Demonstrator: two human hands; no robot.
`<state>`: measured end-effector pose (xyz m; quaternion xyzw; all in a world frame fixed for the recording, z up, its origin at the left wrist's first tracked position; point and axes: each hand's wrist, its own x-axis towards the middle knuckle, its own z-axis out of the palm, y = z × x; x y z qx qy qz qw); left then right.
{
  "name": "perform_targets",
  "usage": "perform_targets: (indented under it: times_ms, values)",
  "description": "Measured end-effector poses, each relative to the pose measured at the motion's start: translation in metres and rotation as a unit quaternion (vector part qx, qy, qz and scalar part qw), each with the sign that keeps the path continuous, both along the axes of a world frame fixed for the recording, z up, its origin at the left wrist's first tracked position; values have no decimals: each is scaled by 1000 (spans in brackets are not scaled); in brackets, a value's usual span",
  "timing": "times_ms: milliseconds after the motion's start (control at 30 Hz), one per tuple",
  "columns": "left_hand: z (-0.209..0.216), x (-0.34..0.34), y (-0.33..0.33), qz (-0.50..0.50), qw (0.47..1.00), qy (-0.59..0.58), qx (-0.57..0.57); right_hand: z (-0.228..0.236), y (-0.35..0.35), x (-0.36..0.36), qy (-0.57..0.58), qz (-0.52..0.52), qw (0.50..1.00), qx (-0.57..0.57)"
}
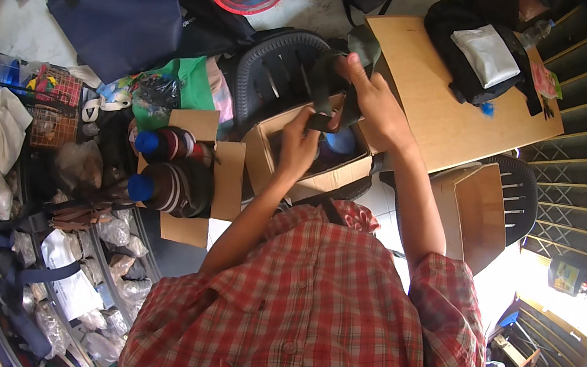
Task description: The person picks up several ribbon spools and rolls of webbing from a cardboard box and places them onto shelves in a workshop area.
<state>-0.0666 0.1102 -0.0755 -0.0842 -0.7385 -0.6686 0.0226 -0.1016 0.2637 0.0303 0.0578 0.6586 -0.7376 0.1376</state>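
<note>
A dark olive strap, looking like flat webbing, is stretched and looped between my two hands above an open cardboard box. My left hand pinches its lower part by the box's near left corner. Higher up and to the right, my right hand is closed on the strap with the thumb pointing up. A wider greenish piece shows just beyond the right hand; I cannot tell whether it belongs to the strap. Inside the box lies a round blue object, partly covered by the strap.
Behind the box stands a black plastic chair. A wooden table at right carries a black bag. Another carton rests on a chair at right. Left are large thread cones in a carton and shelves of plastic-wrapped goods.
</note>
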Motion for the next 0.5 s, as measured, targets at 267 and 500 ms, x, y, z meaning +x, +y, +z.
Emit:
perform_targets:
  times_ms: [267,500]
  values:
    - [-14,-15,-40,-34,981,7,-190,-10,26,3,-2,-15,993,-117]
    - [2,-21,-56,-65,993,-99,-25,-53,45,2,41,31,958,-282]
